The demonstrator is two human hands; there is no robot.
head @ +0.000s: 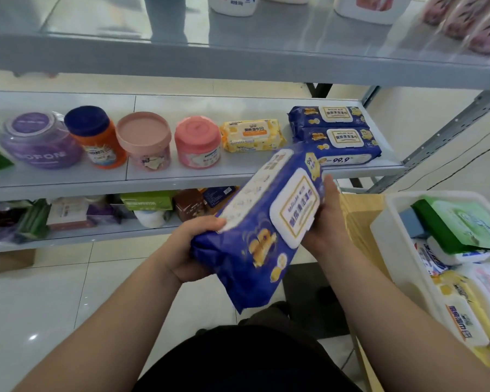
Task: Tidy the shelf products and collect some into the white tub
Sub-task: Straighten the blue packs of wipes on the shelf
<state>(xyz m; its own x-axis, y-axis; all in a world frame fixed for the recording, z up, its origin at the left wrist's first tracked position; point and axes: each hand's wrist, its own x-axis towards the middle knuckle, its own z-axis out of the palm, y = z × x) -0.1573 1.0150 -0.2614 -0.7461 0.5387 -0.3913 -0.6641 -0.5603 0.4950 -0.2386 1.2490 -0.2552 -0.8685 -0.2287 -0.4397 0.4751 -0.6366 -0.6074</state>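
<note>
Fingers (210, 223) of the left hand (190, 250) curl over the lower left edge of the blue wipes pack (255, 236), held tilted in front of the middle shelf (181, 176); the right hand (327, 222) clasps its right side. Farther right, the white tub (399, 250) holds other packs (461, 230).

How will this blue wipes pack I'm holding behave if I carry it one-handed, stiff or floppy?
Probably soft yet bulky: the blue wipes pack holds a blocky shape between the left hand and right hand, so one hand should manage. Its glossy film may be slippery. The white lid looks like its only rigid part.
</note>
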